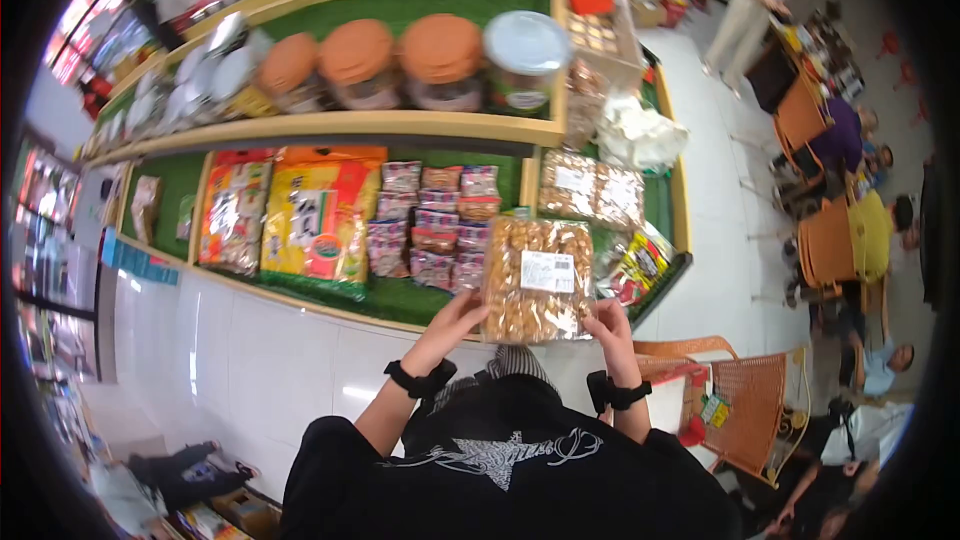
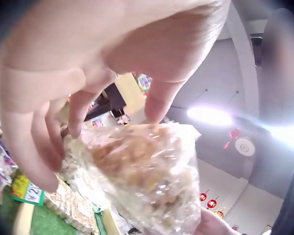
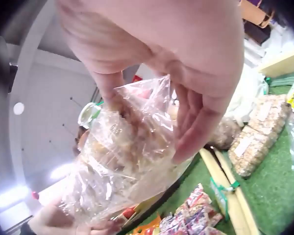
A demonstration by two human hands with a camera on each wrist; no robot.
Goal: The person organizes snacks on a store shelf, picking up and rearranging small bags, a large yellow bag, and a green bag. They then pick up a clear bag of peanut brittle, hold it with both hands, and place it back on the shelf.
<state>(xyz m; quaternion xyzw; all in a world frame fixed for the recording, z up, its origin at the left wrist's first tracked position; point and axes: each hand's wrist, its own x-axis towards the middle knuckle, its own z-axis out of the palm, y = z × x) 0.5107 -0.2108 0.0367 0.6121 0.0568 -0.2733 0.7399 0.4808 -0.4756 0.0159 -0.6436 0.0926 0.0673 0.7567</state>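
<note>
A clear plastic packet of golden-brown snack pieces [image 1: 510,305] with a white label faces up in front of the person, over the shelf's front edge. The left hand [image 1: 453,322] pinches its lower left side between thumb and fingers. At the opposite lower corner, the right hand [image 1: 611,326] grips the crinkled wrapper. Both wrist views show the packet edge-on, with the thumb on one face and fingers on the other. Two similar packets, one a labelled nut-like snack pack [image 1: 569,183], lie on the green shelf just beyond.
Large yellow and red bags [image 1: 318,220] and small purple snack packs [image 1: 437,220] lie on the green-lined lower shelf. Jars with orange lids [image 1: 441,48] line the upper tier. A white plastic bag [image 1: 640,132] sits right. A wicker chair [image 1: 745,410] stands behind right; several people are farther off.
</note>
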